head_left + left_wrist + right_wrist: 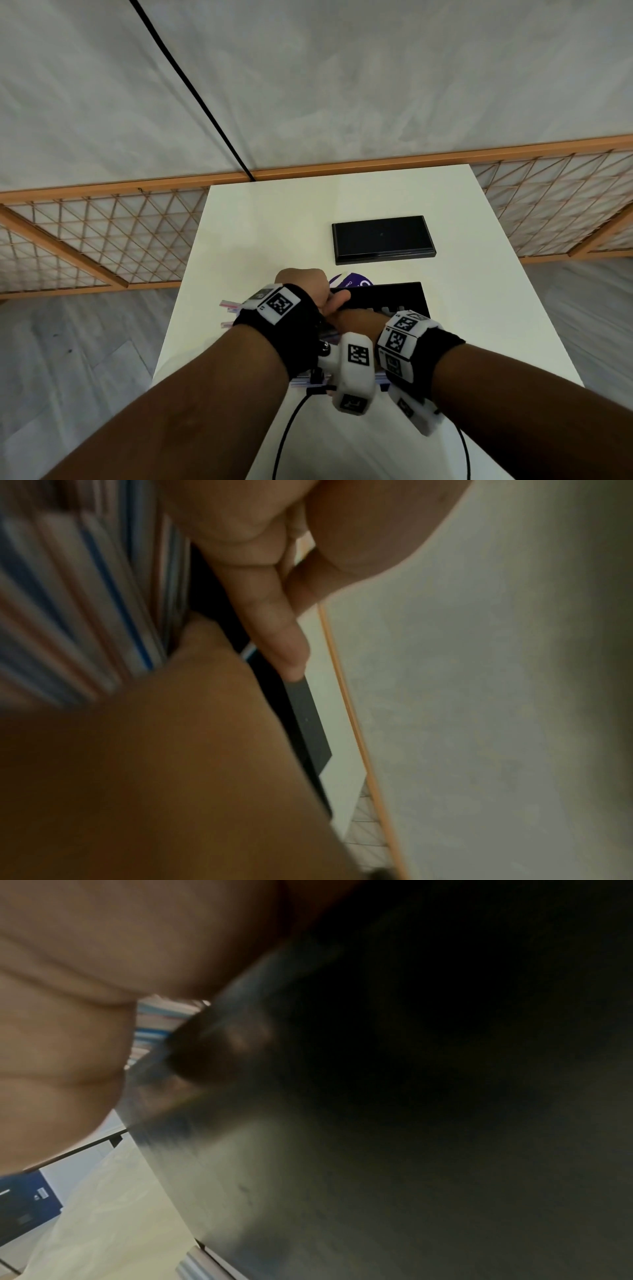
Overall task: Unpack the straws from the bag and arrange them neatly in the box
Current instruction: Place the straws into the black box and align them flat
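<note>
Both hands meet over the near middle of the white table (267,226). My left hand (301,284) is curled into a fist around a bundle of striped straws (228,305), whose ends stick out to its left. The left wrist view shows the same straws (85,593) beside my fingers (274,631). My right hand (337,303) reaches in under the left wrist and holds the bundle too, with the straws (161,1020) lying against its palm (68,1015); most of its fingers are hidden. The open black box (394,296) lies just right of the hands. A purple bag (346,279) peeks out behind it.
A flat black lid (383,240) lies farther back on the table. An orange lattice fence (102,240) runs behind the table over grey floor. Black cables (287,428) trail from the wrist cameras across the table's near edge.
</note>
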A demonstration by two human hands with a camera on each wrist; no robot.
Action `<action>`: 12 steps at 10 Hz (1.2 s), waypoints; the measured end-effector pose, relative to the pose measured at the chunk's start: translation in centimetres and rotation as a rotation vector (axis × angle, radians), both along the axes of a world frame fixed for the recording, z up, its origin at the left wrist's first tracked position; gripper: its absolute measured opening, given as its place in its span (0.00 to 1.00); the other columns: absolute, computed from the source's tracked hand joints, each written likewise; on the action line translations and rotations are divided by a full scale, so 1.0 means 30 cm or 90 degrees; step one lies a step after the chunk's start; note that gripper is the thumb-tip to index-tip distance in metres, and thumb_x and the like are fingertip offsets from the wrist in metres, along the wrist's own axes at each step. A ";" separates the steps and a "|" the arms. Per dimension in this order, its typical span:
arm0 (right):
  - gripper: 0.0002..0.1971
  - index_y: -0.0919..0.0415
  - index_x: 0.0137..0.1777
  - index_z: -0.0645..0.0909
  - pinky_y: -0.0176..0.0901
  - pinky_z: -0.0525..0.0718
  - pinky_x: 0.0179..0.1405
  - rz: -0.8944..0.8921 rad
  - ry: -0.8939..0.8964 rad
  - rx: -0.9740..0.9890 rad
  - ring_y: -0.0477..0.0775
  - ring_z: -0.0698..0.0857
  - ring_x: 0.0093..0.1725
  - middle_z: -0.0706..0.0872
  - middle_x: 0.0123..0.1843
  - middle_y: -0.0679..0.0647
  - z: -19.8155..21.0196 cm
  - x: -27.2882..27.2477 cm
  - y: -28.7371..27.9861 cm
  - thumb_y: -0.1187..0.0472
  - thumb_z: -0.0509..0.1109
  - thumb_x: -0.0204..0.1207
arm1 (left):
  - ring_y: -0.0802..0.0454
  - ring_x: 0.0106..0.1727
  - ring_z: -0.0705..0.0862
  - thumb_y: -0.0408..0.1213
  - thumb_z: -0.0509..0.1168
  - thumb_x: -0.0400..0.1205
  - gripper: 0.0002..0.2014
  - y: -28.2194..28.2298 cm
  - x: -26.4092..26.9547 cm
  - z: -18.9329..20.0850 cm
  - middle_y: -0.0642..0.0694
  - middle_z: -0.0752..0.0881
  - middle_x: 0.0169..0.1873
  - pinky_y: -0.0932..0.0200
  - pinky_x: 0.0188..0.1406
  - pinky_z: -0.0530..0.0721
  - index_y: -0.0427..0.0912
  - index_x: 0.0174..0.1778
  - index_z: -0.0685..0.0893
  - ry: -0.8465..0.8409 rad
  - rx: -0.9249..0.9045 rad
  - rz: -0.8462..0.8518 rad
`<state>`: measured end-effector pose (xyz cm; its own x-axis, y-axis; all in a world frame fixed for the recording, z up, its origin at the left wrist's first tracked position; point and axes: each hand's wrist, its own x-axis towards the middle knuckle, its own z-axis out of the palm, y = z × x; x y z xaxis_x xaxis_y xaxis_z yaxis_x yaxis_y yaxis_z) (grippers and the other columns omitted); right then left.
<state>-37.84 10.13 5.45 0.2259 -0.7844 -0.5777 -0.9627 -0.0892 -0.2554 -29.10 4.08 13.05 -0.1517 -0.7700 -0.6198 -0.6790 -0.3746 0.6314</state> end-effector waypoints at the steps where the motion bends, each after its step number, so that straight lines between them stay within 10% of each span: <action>1: 0.23 0.61 0.76 0.59 0.42 0.75 0.58 0.054 0.025 -0.068 0.57 0.79 0.56 0.77 0.56 0.56 0.096 0.003 0.041 0.54 0.58 0.86 | 0.45 0.53 0.89 0.43 0.60 0.89 0.09 -0.008 0.004 0.021 0.43 0.85 0.49 0.59 0.52 0.87 0.42 0.54 0.81 0.093 0.069 0.067; 2: 0.08 0.54 0.54 0.71 0.28 0.64 0.39 0.005 -0.036 -0.017 0.42 0.65 0.33 0.62 0.35 0.44 0.136 0.009 0.064 0.55 0.67 0.82 | 0.43 0.56 0.85 0.57 0.49 0.90 0.25 0.014 0.041 0.036 0.43 0.87 0.53 0.56 0.49 0.73 0.43 0.61 0.84 -0.101 -0.062 -0.223; 3: 0.22 0.55 0.62 0.73 0.34 0.70 0.49 -0.037 -0.152 -0.019 0.46 0.78 0.42 0.73 0.43 0.43 0.143 0.006 0.064 0.50 0.77 0.74 | 0.43 0.58 0.87 0.57 0.55 0.89 0.21 0.009 0.032 0.065 0.43 0.89 0.53 0.57 0.47 0.75 0.44 0.55 0.85 -0.078 -0.061 -0.155; 4: 0.44 0.50 0.72 0.72 0.41 0.79 0.63 -0.149 -0.221 -0.046 0.49 0.83 0.63 0.83 0.63 0.44 0.111 0.003 0.069 0.41 0.86 0.57 | 0.42 0.44 0.94 0.34 0.68 0.76 0.03 0.004 0.045 0.102 0.41 0.93 0.41 0.51 0.45 0.93 0.39 0.38 0.83 0.012 -0.144 -0.002; 6: 0.39 0.48 0.51 0.73 0.43 0.83 0.46 -0.306 -0.224 -0.118 0.45 0.81 0.47 0.80 0.49 0.43 0.113 -0.025 0.091 0.31 0.85 0.45 | 0.46 0.33 0.94 0.28 0.68 0.70 0.04 -0.003 0.171 0.168 0.46 0.92 0.27 0.46 0.43 0.94 0.38 0.35 0.88 -0.038 -0.239 -0.110; 7: 0.41 0.48 0.50 0.70 0.40 0.78 0.41 -0.346 -0.227 -0.120 0.43 0.79 0.44 0.79 0.47 0.41 0.115 -0.031 0.101 0.29 0.84 0.43 | 0.47 0.33 0.93 0.28 0.69 0.74 0.05 -0.003 0.220 0.177 0.46 0.92 0.28 0.48 0.44 0.94 0.40 0.35 0.88 -0.059 -0.259 -0.131; 9: 0.56 0.43 0.72 0.68 0.53 0.81 0.67 -0.295 -0.215 -0.076 0.49 0.82 0.62 0.81 0.65 0.42 0.111 -0.008 0.097 0.23 0.79 0.42 | 0.50 0.25 0.92 0.32 0.70 0.81 0.08 0.019 0.289 0.202 0.45 0.91 0.26 0.52 0.33 0.92 0.41 0.36 0.87 -0.032 -0.241 -0.150; 11: 0.55 0.38 0.73 0.64 0.67 0.67 0.75 -0.232 -0.092 -0.032 0.55 0.78 0.70 0.79 0.71 0.42 0.089 0.049 0.069 0.16 0.69 0.44 | 0.57 0.33 0.88 0.54 0.72 0.79 0.11 0.004 0.388 0.244 0.55 0.90 0.33 0.61 0.37 0.82 0.50 0.39 0.87 -0.129 -0.371 -0.210; 12: 0.55 0.43 0.72 0.67 0.65 0.68 0.75 -0.239 -0.072 -0.007 0.56 0.77 0.70 0.78 0.70 0.46 0.083 0.063 0.046 0.14 0.65 0.45 | 0.54 0.34 0.85 0.60 0.74 0.74 0.19 -0.043 0.522 0.233 0.52 0.89 0.32 0.57 0.38 0.77 0.46 0.35 0.87 0.001 -0.514 0.058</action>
